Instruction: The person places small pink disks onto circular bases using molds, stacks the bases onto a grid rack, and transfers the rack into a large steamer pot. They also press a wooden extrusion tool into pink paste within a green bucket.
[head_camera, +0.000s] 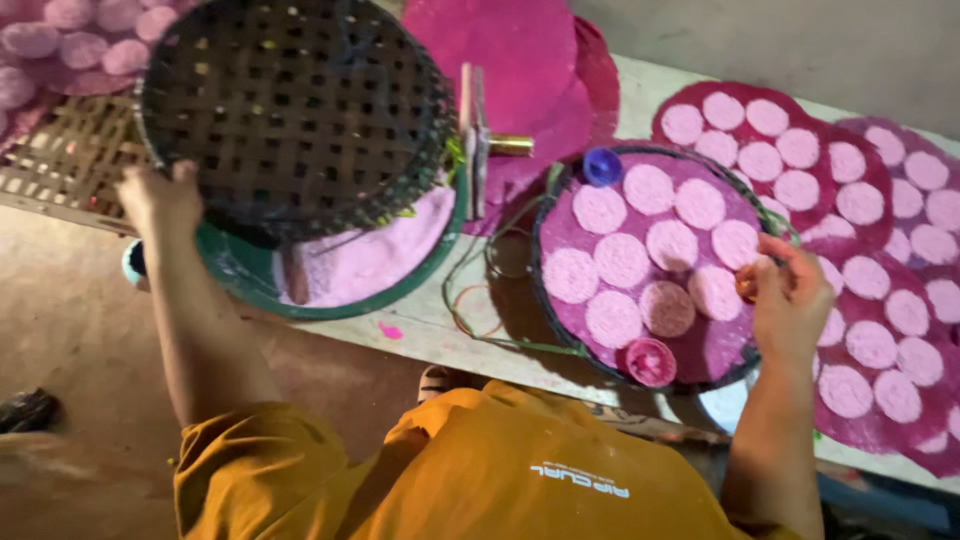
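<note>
So, left hand (160, 200) gripping the rim of a dark woven basket tray (295, 110), grip clenched on its edge, holding it tilted above a green basin (330, 290) of pink paste on the desk (420, 325). Right hand (790, 295) pinching the edge of a round tray (650, 265) of pale pink discs on magenta cloth, fingers closed. Sitting on that tray: blue cap (602, 166) and pink cup (650, 362). More disc-covered mats (880, 300) lying just beside, to the right.
</note>
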